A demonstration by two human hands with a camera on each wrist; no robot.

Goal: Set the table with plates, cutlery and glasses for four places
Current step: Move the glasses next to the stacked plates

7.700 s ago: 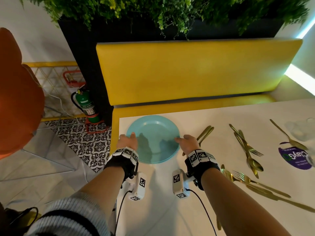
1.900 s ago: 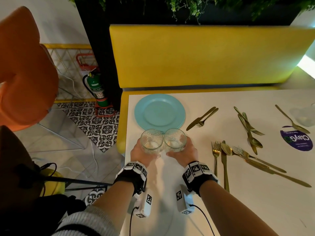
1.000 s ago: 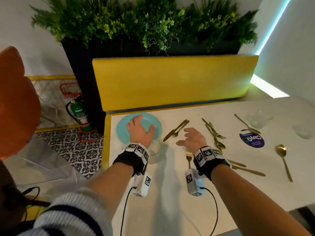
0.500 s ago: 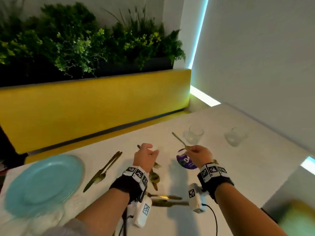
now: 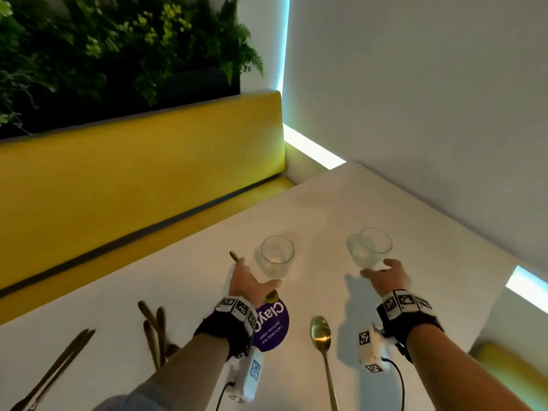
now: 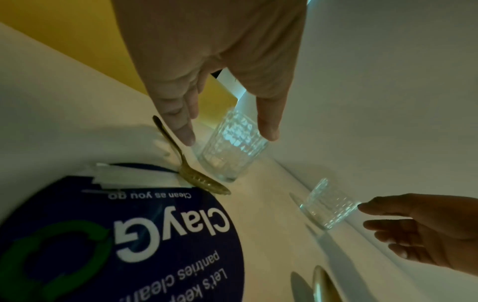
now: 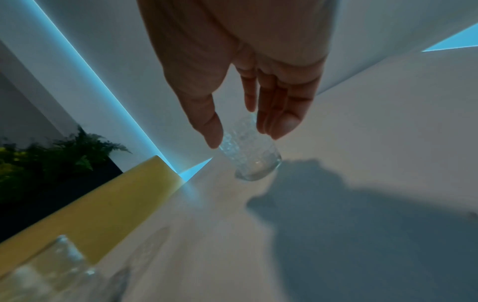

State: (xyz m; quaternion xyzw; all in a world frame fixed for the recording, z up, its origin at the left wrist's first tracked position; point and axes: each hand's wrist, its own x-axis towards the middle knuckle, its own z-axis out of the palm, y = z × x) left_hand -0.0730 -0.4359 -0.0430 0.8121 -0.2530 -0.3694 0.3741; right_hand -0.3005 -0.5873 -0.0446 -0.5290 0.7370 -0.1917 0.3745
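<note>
I work at a white table [image 5: 385, 203] beside a yellow bench [image 5: 133, 173]. Two textured glass tumblers stand upright at centre frame: the left tumbler [image 5: 277, 256] and the right tumbler [image 5: 370, 247]. My left hand [image 5: 247, 281] and right hand [image 5: 385, 277] reach with fingers spread wide, holding nothing. I judge the glass fragile and slippery; I should grip around the lower wall. A gold spoon [image 6: 191, 161] lies just beside the left tumbler.

Each hand is reaching a glass: left hand [image 5: 247, 281] at left glass [image 5: 276, 259], right hand [image 5: 387, 277] touching right glass [image 5: 370, 247].
</note>
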